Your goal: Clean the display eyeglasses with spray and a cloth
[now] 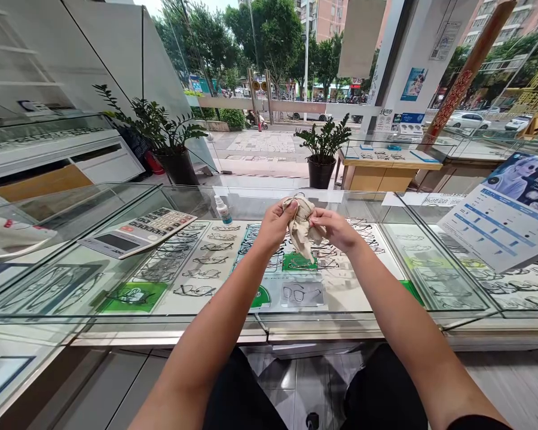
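Observation:
A crumpled beige cloth [302,226] is bunched between my two hands, held up over the glass display counter. My left hand [275,224] grips it from the left, thumb pressed on top. From the right, my right hand [336,228] pinches its edge between thumb and fingers. Whether something is wrapped inside the cloth I cannot tell, though a thin dark line shows at its top. Beneath the glass, rows of eyeglasses [299,292] lie on white and green panels. Left of my hands, a small spray bottle [223,210] stands on the counter.
A large calculator [138,232] rests on the glass at the left. On the right stands a printed leaflet board [509,209]. Glass edges [269,316] run along the counter's front. Potted plants [321,164] and another display table [385,161] are beyond it.

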A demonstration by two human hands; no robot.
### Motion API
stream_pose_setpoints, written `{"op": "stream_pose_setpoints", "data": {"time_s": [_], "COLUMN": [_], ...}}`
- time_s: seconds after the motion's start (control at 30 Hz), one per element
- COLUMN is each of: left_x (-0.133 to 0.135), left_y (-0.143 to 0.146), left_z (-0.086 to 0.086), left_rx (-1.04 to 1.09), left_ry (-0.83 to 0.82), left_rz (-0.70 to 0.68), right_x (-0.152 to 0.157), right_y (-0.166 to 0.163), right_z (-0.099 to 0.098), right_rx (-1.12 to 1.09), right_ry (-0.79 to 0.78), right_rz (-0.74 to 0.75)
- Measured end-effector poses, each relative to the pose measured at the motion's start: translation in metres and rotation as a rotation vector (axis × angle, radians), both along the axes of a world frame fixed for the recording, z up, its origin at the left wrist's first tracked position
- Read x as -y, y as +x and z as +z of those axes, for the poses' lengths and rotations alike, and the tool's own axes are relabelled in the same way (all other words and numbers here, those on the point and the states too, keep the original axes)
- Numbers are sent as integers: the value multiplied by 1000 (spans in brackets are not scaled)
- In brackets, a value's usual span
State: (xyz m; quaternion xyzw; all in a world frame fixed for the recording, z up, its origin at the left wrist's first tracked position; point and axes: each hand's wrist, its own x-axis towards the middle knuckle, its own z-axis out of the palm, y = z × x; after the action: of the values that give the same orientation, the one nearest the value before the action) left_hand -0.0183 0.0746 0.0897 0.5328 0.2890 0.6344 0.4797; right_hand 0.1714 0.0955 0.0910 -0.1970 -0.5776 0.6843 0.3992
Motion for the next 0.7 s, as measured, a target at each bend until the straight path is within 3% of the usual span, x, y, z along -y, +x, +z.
{"op": "stream_pose_setpoints", "data": {"time_s": [0.2,0.5,0.7], "left_x": [5,1,-1], "left_y": [-4,2,-6], "left_z": [6,0,2], "left_rx": [-26,8,16], "left_ry": [-28,-24,-52], "left_rz": [-138,61,-107], "right_x": [-1,5,1], "right_y": [2,-8,-1], "right_z": [2,-4,2], "right_rx": [-28,37,-21], "right_ry": [1,7,2], "right_rz": [-39,11,-43]}}
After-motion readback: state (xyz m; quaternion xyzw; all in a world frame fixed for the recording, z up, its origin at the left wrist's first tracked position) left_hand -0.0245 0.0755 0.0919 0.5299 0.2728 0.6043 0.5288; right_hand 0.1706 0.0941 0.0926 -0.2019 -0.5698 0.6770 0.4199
